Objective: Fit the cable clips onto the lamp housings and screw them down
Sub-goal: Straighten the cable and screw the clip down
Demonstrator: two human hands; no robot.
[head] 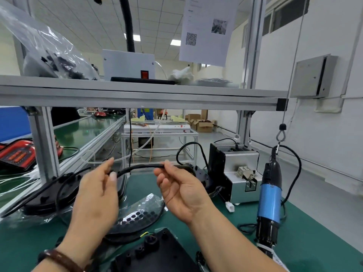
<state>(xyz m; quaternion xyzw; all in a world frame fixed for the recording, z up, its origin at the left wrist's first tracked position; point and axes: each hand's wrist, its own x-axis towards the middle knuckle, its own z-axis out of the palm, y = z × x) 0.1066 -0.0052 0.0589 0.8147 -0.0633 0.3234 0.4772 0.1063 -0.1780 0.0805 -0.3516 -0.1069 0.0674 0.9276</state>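
Both my hands hold a black sleeved cable (137, 168) raised above the green bench. My left hand (98, 195) pinches it between thumb and fingers near its left part, and my right hand (180, 191) pinches it further right. The cable arcs between them. A black lamp housing (155, 254) lies at the bottom centre under my wrists, with a yellow-green wire at its top. Another black housing (49, 195) sits in clear plastic at the left. A bag of round black parts (137, 216) lies between them. Whether a cable clip is on the cable cannot be seen.
A blue and black electric screwdriver (269, 201) hangs on a hook at the right. A grey metal screw feeder (235, 173) stands behind my right hand. An aluminium shelf frame (137, 99) crosses overhead, with a post (44, 142) at the left. Red tail lamps (17, 154) lie at far left.
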